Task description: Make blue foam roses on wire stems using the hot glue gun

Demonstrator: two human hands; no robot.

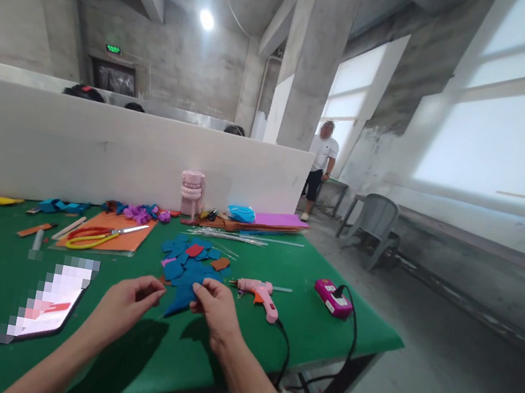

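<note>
Between thumb and fingers, my right hand (216,310) pinches a dark blue piece of felt (182,295) that hangs down to a point on its left side. My left hand (134,303) hovers just left of the felt, its fingertips pressed together; whether anything thin sits between them I cannot make out. Behind the hands lies a loose pile of cut blue felt pieces (174,269), with a red piece (195,250) and a brown piece (220,263) among them. A pink glue gun (263,291) rests on its side to the right of my right hand.
Left of my hands lies a phone (53,305). Scissors (97,237) rest on orange sheets (134,235). A magenta power socket (333,298) with a black cord (356,335) sits near the right edge of the green table (291,262). A pink bottle (190,194) stands by the white partition (98,150); a person (320,159) stands beyond.
</note>
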